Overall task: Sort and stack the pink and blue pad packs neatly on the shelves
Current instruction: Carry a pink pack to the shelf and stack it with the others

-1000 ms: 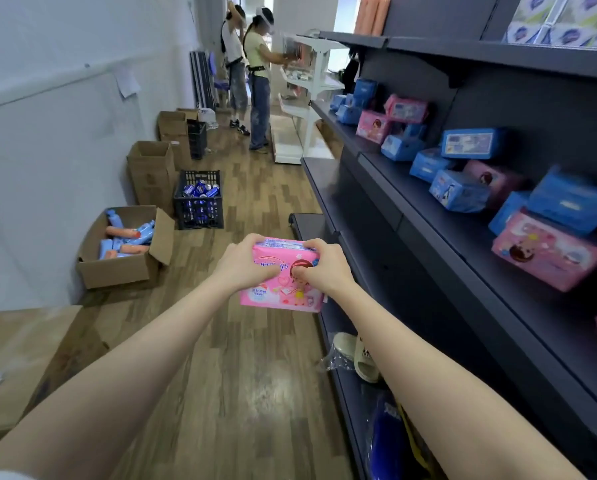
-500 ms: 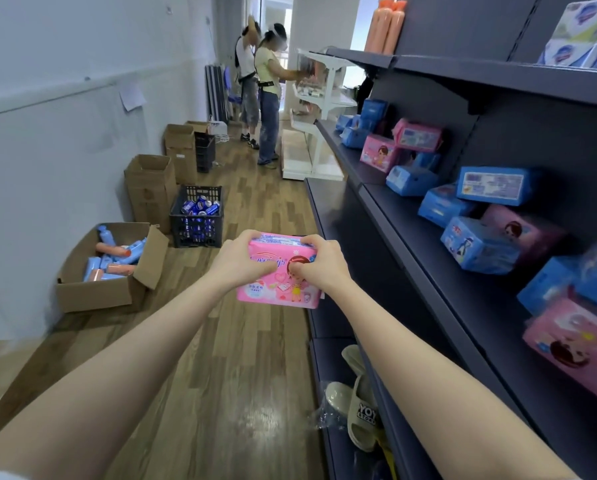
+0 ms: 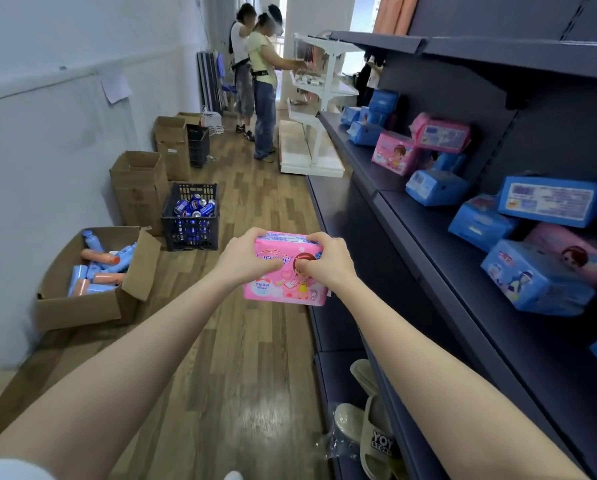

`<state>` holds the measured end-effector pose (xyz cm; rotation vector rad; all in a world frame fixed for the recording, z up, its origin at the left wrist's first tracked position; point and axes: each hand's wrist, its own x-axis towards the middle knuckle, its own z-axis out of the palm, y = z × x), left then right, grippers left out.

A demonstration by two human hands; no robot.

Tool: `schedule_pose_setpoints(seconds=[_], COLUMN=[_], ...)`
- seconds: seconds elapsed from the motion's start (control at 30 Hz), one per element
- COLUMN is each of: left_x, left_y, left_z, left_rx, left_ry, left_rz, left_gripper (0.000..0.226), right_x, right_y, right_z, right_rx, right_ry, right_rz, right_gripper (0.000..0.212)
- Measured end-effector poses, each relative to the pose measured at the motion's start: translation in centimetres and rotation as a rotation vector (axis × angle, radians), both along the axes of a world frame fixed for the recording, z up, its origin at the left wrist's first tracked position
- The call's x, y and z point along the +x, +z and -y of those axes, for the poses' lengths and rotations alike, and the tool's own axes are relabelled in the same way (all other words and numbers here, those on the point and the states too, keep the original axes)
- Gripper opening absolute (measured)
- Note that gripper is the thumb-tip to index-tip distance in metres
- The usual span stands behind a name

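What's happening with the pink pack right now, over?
Left hand, right hand both grip the pink pack. Pack off the shelf. Jumbled packs crowd it.

A shop being stocked: dark retail shelves [image 3: 428, 244] on the right carry pink and blue packs [image 3: 536, 278], while cartons [image 3: 82, 306] and a crate of cans [image 3: 191, 220] stand along the left wall.

the slipper [image 3: 376, 441] low on my right reads "yoy" above what looks like "store". the print on the pink pack [image 3: 283, 285] i hold is too blurred to read.
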<state>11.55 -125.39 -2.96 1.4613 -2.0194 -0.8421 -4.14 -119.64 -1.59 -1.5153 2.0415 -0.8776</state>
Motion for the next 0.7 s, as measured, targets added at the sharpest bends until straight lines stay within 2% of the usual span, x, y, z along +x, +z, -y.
schedule_pose_setpoints(seconds=[0.33, 0.7], left_x=[1.2, 0.4], left_y=[0.9, -0.5], left_z=[12.5, 19.4], left_rx=[0.001, 0.044], left_ry=[-0.051, -0.077], left_rz=[-0.015, -0.026], left_gripper=[0.065, 0.066], right_x=[1.2, 0.3], right_y=[0.5, -1.4], right_z=[12.1, 18.7], right_rx=[-0.013, 0.027], right_ry=[-0.038, -0.053], right_rz=[0.023, 0.055], right_gripper=[0.051, 0.05])
